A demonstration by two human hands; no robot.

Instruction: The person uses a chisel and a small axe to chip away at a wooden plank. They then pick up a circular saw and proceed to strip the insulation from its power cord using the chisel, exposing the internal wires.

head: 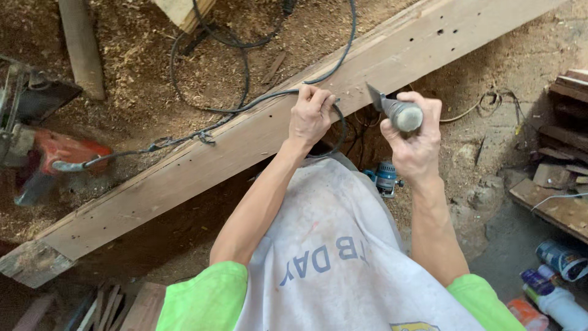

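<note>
Your right hand (411, 142) is clenched around the grey, worn handle of a metal chisel (395, 110), its blade tip angled down onto the long brown wooden plank (202, 165) that runs diagonally across the sawdust-covered floor (135, 86). Your left hand (311, 116) rests on the plank just beside the blade, fingers curled in a grip on the black power cable (245, 105) trailing left toward a red power tool (58, 153). A blue router (386, 178) sits below the plank.
</note>
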